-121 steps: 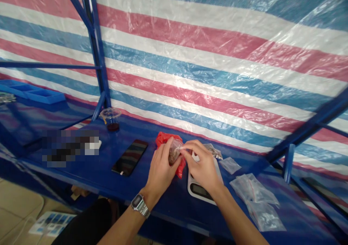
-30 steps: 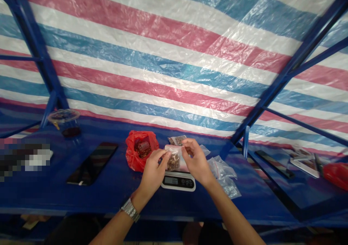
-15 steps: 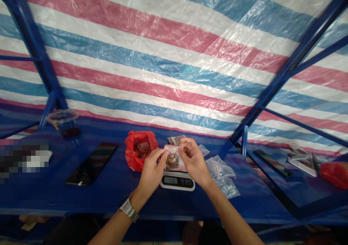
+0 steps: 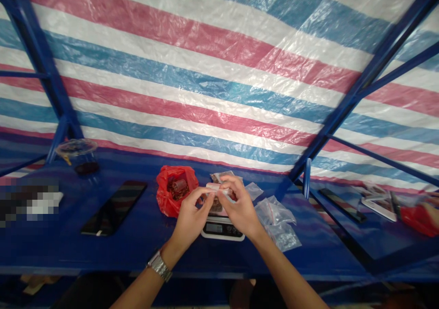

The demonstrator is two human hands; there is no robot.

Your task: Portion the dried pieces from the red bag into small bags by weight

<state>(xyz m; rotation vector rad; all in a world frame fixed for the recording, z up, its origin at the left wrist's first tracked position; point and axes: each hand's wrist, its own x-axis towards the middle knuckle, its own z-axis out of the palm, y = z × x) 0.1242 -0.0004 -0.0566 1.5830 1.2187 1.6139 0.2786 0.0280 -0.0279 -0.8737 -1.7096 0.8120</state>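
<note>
My left hand [image 4: 192, 210] and my right hand [image 4: 239, 207] pinch the top of a small clear zip bag [image 4: 216, 206] holding brown pieces, their thumb tips almost meeting. The bag is over a white kitchen scale [image 4: 224, 238] with a black display panel; whether it rests on the pan I cannot tell. Left of the scale, a red plastic bag [image 4: 161, 198] stands open with dark reddish-brown pieces and a small clear cup [image 4: 179, 185] in it. Behind my fingers lies another filled zip bag [image 4: 216, 177], partly hidden. Flat zip bags [image 4: 274, 212] lie beside my right hand.
On the left are a black phone [image 4: 115, 208] and a clear plastic cup [image 4: 79, 156] with dark liquid. Farther right sit another phone [image 4: 343, 205], a white scale [image 4: 379, 209] and a red bag [image 4: 416, 220] touched by another person's hand [image 4: 432, 210]. Blue posts and striped tarp stand behind.
My right hand has shifted left along the bag's top, bringing my thumbs together and covering more of the bag. Another person's hand has appeared by the red bag at far right.
</note>
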